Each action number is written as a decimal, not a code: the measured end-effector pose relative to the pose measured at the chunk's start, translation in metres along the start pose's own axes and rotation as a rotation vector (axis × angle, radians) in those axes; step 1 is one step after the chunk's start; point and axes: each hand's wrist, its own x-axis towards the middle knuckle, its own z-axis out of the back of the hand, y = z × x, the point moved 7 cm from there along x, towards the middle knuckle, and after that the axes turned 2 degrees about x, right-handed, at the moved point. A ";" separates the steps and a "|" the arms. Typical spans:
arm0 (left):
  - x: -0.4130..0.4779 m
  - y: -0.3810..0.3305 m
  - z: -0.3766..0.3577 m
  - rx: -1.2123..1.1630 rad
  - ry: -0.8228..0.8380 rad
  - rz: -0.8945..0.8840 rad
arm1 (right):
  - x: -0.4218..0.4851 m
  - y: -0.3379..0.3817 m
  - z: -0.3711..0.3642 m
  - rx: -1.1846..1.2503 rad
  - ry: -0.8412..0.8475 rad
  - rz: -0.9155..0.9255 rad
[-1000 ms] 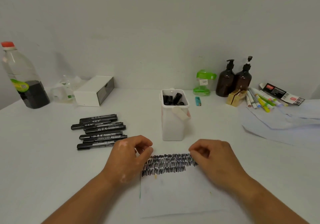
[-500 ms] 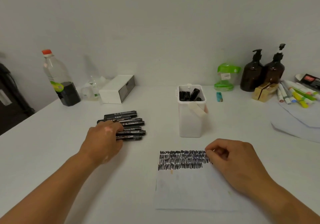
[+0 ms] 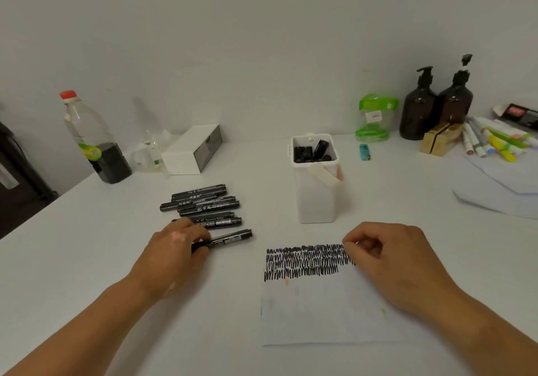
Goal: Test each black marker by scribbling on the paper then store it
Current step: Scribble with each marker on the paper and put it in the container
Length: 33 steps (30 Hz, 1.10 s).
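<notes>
7 loose black markers (image 3: 208, 208), 2 pump bottles (image 3: 417, 113), 1 white holder (image 3: 316, 195), 1 paper (image 3: 320, 311)

One capped black marker (image 3: 230, 236) points right, its left end held in the left hand (image 3: 174, 255). More markers (image 3: 203, 202) lie piled behind it. The paper (image 3: 320, 311), scribbled black along its top, lies flat by the near edge of the surface (image 3: 87, 259). Behind the paper stands the white container (image 3: 316, 198), with stored markers (image 3: 311, 151) inside.
</notes>
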 end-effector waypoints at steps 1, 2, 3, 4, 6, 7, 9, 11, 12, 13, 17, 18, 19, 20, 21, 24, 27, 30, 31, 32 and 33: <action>-0.001 -0.009 0.001 -0.049 -0.009 -0.026 | 0.000 0.001 0.000 0.006 0.001 0.003; -0.001 -0.020 0.003 -0.096 -0.020 -0.055 | -0.001 0.002 -0.001 0.018 0.001 0.006; -0.001 -0.032 0.004 -0.146 -0.030 -0.083 | -0.001 0.003 -0.001 0.036 0.002 0.008; -0.001 -0.045 0.006 -0.199 -0.036 -0.108 | -0.001 0.003 -0.002 0.058 0.008 0.008; -0.001 -0.072 0.008 -0.295 -0.038 -0.152 | -0.001 0.003 -0.005 0.112 0.034 -0.007; 0.000 -0.084 0.008 -0.335 -0.037 -0.173 | -0.001 0.002 -0.006 0.145 0.052 -0.020; 0.001 -0.107 0.007 -0.405 -0.031 -0.217 | 0.000 0.001 -0.010 0.249 0.102 -0.054; 0.003 -0.126 0.005 -0.455 -0.023 -0.258 | -0.001 0.001 -0.011 0.378 0.138 -0.083; 0.005 -0.133 0.003 -0.472 -0.018 -0.278 | 0.000 0.000 -0.011 0.422 0.144 -0.094; 0.006 -0.140 0.001 -0.481 -0.011 -0.298 | 0.000 -0.001 -0.011 0.445 0.143 -0.102; 0.011 -0.155 -0.009 -0.532 0.004 -0.340 | 0.003 -0.005 -0.005 0.493 0.111 -0.122; 0.011 -0.156 -0.012 -0.550 0.005 -0.341 | 0.003 -0.005 -0.004 0.507 0.110 -0.122; 0.010 -0.157 -0.014 -0.560 0.013 -0.345 | 0.003 -0.003 -0.004 0.518 0.113 -0.117; 0.009 -0.158 -0.017 -0.566 0.028 -0.355 | 0.003 -0.001 -0.004 0.528 0.119 -0.109; 0.007 -0.160 -0.020 -0.573 0.047 -0.373 | 0.002 0.001 -0.005 0.542 0.127 -0.100; 0.001 -0.163 -0.025 -0.593 0.078 -0.424 | 0.000 0.007 -0.012 0.600 0.162 -0.096; -0.005 -0.163 -0.024 -0.564 0.021 -0.427 | -0.003 0.014 -0.019 0.658 0.192 -0.113; -0.009 -0.166 -0.020 -0.563 -0.024 -0.445 | -0.006 0.023 -0.023 0.687 0.217 -0.083; -0.010 -0.166 -0.019 -0.560 -0.042 -0.442 | -0.006 0.025 -0.023 0.689 0.222 -0.073; -0.010 -0.165 -0.019 -0.556 -0.054 -0.439 | -0.007 0.027 -0.023 0.694 0.229 -0.068; -0.011 -0.164 -0.018 -0.551 -0.060 -0.439 | -0.008 0.028 -0.024 0.704 0.237 -0.069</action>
